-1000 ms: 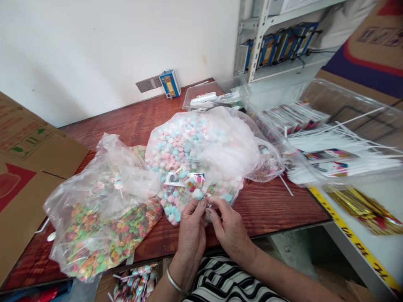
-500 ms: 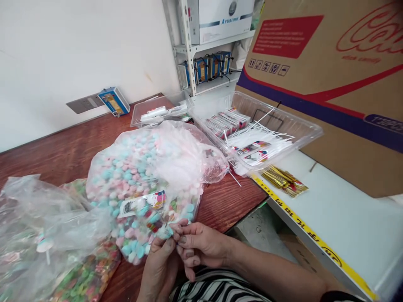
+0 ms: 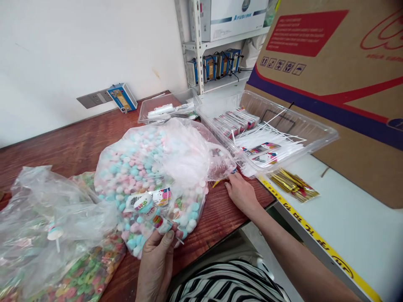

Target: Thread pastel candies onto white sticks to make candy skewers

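Observation:
My left hand (image 3: 159, 256) pinches a candy stick (image 3: 157, 218) by its lower end; the stick tip pokes out below my fingers. It carries pale blue and colourful sweets in clear wrap and is tilted up to the left. Behind it a printed label card (image 3: 162, 195) lies on a big clear bag of pastel candies (image 3: 132, 163). My right hand (image 3: 242, 193) reaches to the tabletop beside the bag's gathered right end, fingertips closed around something small I cannot make out. A yellow sliver (image 3: 216, 183) shows to the left of those fingers.
A bag of gummy rings (image 3: 85, 272) lies at left, with a lollipop (image 3: 55, 233) on it. A clear tray (image 3: 324, 133) holds white sticks and label cards. Gold twist ties (image 3: 292, 184) lie on the white table (image 3: 352, 209). A big carton (image 3: 315, 75) stands at right.
My right hand has left the candy stick and moved right to the bag's gathered end. My left hand keeps the stick, now more visible. The view has shifted slightly.

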Motion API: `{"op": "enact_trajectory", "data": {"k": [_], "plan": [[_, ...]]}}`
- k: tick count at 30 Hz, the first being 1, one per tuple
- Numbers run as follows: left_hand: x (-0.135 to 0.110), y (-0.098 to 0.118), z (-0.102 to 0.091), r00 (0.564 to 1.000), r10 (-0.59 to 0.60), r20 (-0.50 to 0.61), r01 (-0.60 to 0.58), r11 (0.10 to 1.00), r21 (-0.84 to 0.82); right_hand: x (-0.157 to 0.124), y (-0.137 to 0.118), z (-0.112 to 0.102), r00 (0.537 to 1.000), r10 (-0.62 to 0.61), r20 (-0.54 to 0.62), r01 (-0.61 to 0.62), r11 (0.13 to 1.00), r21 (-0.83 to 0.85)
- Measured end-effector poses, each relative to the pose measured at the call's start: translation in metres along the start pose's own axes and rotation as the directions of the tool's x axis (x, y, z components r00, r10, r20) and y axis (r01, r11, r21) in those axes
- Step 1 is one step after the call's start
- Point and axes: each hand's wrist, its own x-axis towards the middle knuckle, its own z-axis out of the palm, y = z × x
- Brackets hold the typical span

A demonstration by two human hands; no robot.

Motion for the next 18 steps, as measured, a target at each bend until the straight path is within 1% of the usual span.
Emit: {"op": "enact_trajectory", "data": {"k": [4,7,9,13,18], "plan": [[0.004,-0.004,-0.012,0.996,0.076,0.038,-0.081,0.989,0.122,-0.005,0.0,0.005,0.999,-0.015,-0.035,0.01,0.99,-0.143],[0.005,-0.002,-0.02,0.988,0.138,0.072,-0.152,0.956,0.251,-0.015,0.001,0.007,0.997,-0.058,-0.055,0.047,0.98,-0.194],[0.006,0.0,-0.024,0.981,0.176,0.079,-0.192,0.934,0.302,-0.022,0.002,0.006,0.993,-0.104,-0.058,0.09,0.975,-0.205],[0.009,0.003,-0.029,0.972,0.223,0.067,-0.233,0.931,0.281,-0.03,0.002,0.005,0.984,-0.167,-0.054,0.154,0.969,-0.193],[0.01,0.001,-0.031,0.976,0.214,0.034,-0.215,0.946,0.242,-0.03,0.004,0.002,0.986,-0.141,-0.09,0.122,0.974,-0.19]]}}
